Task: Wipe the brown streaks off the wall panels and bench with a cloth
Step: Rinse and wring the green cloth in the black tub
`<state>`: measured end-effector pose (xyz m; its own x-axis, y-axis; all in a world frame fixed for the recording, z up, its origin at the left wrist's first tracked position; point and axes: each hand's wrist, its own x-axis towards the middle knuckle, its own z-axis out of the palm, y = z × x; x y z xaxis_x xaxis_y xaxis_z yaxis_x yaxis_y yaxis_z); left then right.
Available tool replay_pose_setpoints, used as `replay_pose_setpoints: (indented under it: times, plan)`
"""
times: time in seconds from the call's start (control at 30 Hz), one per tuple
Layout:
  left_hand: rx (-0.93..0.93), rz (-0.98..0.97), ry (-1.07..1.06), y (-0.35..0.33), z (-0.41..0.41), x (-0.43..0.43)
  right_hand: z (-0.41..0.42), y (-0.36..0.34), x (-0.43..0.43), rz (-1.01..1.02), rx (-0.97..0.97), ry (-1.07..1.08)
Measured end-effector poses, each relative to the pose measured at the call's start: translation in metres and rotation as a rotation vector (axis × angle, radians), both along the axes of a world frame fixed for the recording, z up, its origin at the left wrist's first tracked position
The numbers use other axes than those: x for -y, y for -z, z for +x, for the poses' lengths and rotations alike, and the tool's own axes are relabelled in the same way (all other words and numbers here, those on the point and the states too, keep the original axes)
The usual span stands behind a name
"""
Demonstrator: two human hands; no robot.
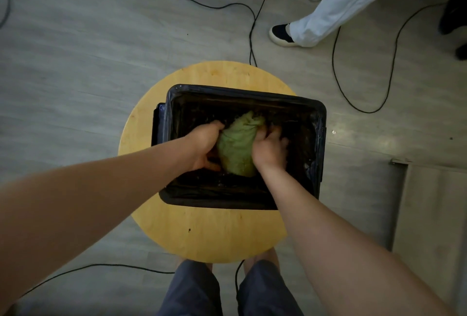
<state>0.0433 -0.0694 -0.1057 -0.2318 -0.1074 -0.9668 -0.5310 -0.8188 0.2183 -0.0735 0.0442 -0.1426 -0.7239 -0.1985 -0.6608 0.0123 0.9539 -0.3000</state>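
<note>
Preparation step, apparently wringing: left hand (206,145) and right hand (270,150), fingers curled, both grip the bunched green cloth (236,149) inside the black-lined rectangular bin (322,138). Next, likely: lift cloth clear of the bin.

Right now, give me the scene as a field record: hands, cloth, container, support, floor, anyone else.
left hand: grips the green cloth from its left side
right hand: grips the same cloth from its right side
cloth: bunched, held inside the bin
bin: rectangular, lined with a black bag; interior too dark to tell contents
support: bin stands on a round wooden table
floor: grey, with black cables across it
other person: trouser leg and dark shoe, upper right
wall panels, bench: not in view
</note>
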Motion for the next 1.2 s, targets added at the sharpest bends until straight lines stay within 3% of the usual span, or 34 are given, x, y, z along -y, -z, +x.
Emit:
replay_pose_setpoints:
  times: [0.07, 0.2, 0.3, 0.43, 0.53, 0.7, 0.83, 0.9, 1.03, 1.2]
  plan:
    - [-0.054, 0.014, -0.031, -0.003, 0.003, -0.005, 0.012, -0.004, 0.009, -0.035, 0.109, 0.015]
    - [-0.14, 0.07, -0.145, -0.001, -0.003, -0.014, 0.041, -0.024, 0.009, -0.299, 0.228, -0.044]
    - [-0.168, 0.055, -0.13, -0.001, -0.003, -0.011, 0.06, -0.045, 0.004, -0.458, 0.104, -0.209]
    - [-0.134, -0.078, -0.031, -0.001, -0.001, -0.014, 0.07, -0.059, 0.011, -0.658, -0.2, -0.511]
    - [-0.17, -0.14, 0.064, -0.004, 0.007, -0.02, 0.065, -0.047, 0.018, -0.642, -0.364, -0.594]
    - [-0.185, -0.116, -0.131, -0.009, 0.015, -0.025, 0.033, -0.017, 0.016, -0.487, -0.401, -0.676]
    - [-0.196, -0.119, -0.214, -0.015, 0.019, -0.025, 0.019, -0.005, 0.017, -0.391, -0.325, -0.452]
    - [-0.138, -0.133, -0.282, -0.013, 0.019, -0.024, 0.019, -0.003, 0.014, -0.243, -0.306, -0.266]
    - [-0.03, -0.099, -0.322, -0.003, 0.017, -0.022, 0.027, -0.004, 0.01, 0.063, -0.048, -0.087]
    - [-0.093, 0.084, -0.325, 0.0, 0.007, -0.016, 0.042, -0.021, 0.009, -0.207, 0.207, -0.188]
